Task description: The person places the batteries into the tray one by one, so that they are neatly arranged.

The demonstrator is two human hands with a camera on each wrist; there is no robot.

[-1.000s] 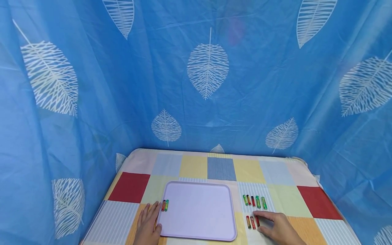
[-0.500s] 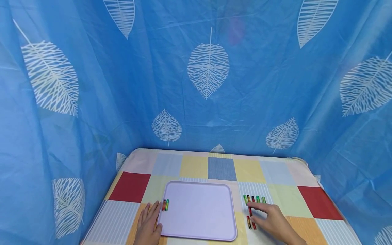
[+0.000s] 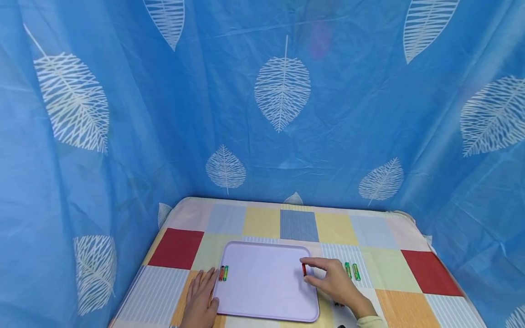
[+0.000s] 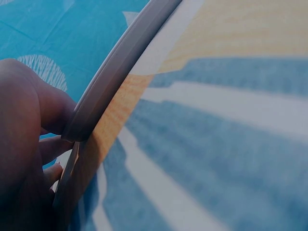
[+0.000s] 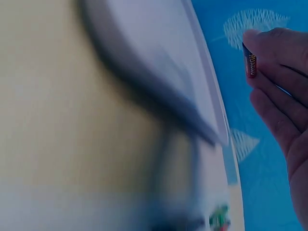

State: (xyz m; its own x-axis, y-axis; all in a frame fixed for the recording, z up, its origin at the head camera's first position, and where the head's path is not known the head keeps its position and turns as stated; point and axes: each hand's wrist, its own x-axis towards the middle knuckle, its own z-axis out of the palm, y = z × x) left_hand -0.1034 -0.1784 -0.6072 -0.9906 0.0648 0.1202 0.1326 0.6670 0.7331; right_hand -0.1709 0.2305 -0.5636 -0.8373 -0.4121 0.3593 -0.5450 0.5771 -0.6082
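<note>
My right hand [image 3: 338,282] pinches a small red battery [image 3: 304,269] between thumb and fingertips, over the right side of the pale lilac tray [image 3: 266,287]. In the right wrist view the same battery [image 5: 250,62] stands between the fingertips, dark at one end. By the tray's left edge rests my left hand [image 3: 198,298], its fingers straight. The left wrist view has its thumb [image 4: 53,106] against the tray's rim [image 4: 115,67]. A red battery [image 3: 221,273] and a green battery [image 3: 226,273] lie side by side inside the tray's left edge.
Two green batteries [image 3: 352,271] lie on the patchwork tablecloth [image 3: 393,269], right of the tray. Other batteries [image 3: 338,304] are mostly hidden beneath the right hand and forearm. A blue leaf-print curtain [image 3: 262,150] surrounds the table's back and sides.
My right hand has lifted a red battery from the lower group on the cloth and carried it left and up, over the tray. The left hand stays by the tray's edge.
</note>
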